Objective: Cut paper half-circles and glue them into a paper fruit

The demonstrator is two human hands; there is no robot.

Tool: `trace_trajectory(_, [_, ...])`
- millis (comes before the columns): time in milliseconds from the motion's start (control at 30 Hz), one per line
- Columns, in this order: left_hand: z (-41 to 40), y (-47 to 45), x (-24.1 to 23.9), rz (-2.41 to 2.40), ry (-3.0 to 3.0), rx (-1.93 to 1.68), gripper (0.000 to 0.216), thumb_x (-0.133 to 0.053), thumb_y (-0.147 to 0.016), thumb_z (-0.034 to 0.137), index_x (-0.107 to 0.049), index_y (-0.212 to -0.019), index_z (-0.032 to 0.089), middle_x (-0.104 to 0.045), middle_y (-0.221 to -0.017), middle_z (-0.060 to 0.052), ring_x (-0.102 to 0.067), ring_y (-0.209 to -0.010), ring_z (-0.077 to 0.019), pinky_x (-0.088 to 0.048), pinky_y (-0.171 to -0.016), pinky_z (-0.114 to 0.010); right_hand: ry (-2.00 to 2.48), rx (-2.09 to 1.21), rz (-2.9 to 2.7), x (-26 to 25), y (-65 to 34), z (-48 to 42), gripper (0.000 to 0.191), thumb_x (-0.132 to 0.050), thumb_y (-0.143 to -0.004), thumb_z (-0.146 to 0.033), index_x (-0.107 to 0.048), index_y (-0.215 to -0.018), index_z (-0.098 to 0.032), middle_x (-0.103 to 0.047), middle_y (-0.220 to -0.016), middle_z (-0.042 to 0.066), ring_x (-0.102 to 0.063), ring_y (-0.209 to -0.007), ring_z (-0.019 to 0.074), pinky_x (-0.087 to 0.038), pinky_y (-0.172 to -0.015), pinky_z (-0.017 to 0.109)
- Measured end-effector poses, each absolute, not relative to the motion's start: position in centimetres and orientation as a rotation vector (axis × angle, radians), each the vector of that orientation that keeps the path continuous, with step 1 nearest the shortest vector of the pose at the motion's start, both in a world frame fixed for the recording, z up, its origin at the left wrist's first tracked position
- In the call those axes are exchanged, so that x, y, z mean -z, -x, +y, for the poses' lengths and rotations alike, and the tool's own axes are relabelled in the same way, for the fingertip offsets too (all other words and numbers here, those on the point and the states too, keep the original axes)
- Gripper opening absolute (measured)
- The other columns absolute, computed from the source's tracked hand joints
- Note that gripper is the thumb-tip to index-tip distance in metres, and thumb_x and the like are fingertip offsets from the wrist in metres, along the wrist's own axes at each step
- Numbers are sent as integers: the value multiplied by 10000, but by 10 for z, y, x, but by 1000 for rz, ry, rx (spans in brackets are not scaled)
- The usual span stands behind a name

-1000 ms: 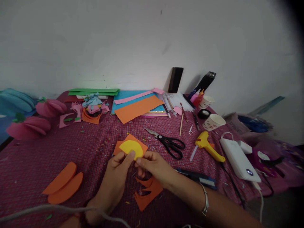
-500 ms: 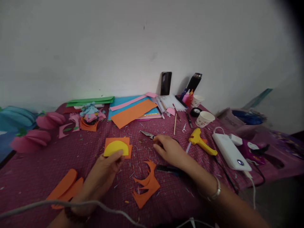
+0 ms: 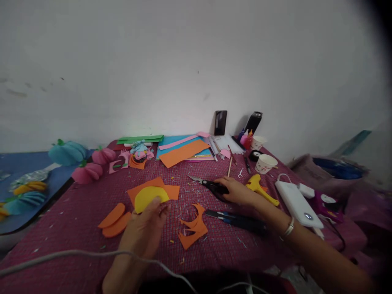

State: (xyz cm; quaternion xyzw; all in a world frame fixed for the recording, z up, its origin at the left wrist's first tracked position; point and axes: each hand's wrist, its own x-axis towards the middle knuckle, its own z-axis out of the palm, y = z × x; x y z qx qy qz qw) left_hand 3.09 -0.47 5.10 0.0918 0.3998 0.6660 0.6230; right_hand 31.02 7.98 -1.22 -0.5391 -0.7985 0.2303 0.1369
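Wall [image 3: 171, 61]: pale grey, behind the table.
Tablecloth [image 3: 76, 228]: red-purple check, strewn with snippets.
Left hand [image 3: 147, 224]: thumb and fingers pinching a yellow paper half-round [image 3: 147, 198].
Right hand [image 3: 234, 191]: over the scissors' [image 3: 210, 184] black handles; whether the fingers have closed cannot be told.
Scissors: on the cloth, blades pointing left.
Orange paper [image 3: 154, 182]: directly behind the half-round.
Half-round: above the cloth, left of the scissors.
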Motion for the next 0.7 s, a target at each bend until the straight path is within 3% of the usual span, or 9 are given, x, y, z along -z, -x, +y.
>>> trace_trajectory(100, [-24,-43,-54,801,-232,-1547,279,-829,-437,53,-645,-612,168,-689,-620,36,-643,-629,-137,-544,-668,-286,1599,-732,-2260,7,-310,87,438,-669,-724,-110,-621,-1159,-118,-648,-1063,137,-597,-986,283,-425,-877,413])
trace_trajectory(233, [-48,-58,-60,711,-285,-1604,239,-793,-494,48,-639,-617,182,-678,-638,48,-639,-653,-131,-548,-724,-305,1500,-1014,-2197,-14,-306,86,325,-677,-803,-241,-613,-1104,-135,-662,-870,30,-620,-722,163,-498,-688,318])
trace_trajectory(333, [-62,-65,-62,703,-362,-1665,176,-760,-588,97,-645,-663,208,-687,-689,49,-647,-714,-141,-546,-733,-304,1295,-1205,-2073,-21,-295,52,578,-694,-777,-348,-498,-1283,-148,-647,-857,15,-593,-706,142,-476,-653,271])
trace_trajectory(400, [-68,-68,-60,714,-407,-1701,161,-742,-625,109,-646,-686,223,-694,-721,49,-649,-740,-145,-547,-740,-307,1127,-1299,-1963,-16,-284,14,797,-656,-772,-529,-331,-1417,-192,-625,-966,40,-591,-802,160,-473,-700,283])
trace_trajectory(467, [-70,-70,-56,713,-415,-1722,156,-728,-645,101,-652,-693,228,-695,-722,53,-647,-732,-132,-545,-747,-289,985,-1376,-1852,-5,-270,-27,938,-551,-719,-748,-276,-1449,-225,-576,-1097,79,-573,-934,190,-464,-792,311])
trace_trajectory(567, [-67,-74,-47,687,-408,-1735,160,-717,-655,77,-661,-679,225,-695,-708,66,-641,-712,-104,-539,-747,-243,806,-1486,-1662,10,-249,-75,1017,-499,-649,-841,-291,-1444,-242,-571,-1029,72,-556,-925,207,-452,-809,338])
trace_trajectory(700, [-58,-79,-32,688,-431,-1769,163,-754,-627,95,-673,-710,210,-690,-672,60,-649,-675,-111,-548,-684,-236,660,-1624,-1462,18,-230,-97,1019,-604,-590,-805,-415,-1381,-190,-566,-841,30,-522,-716,162,-428,-646,287])
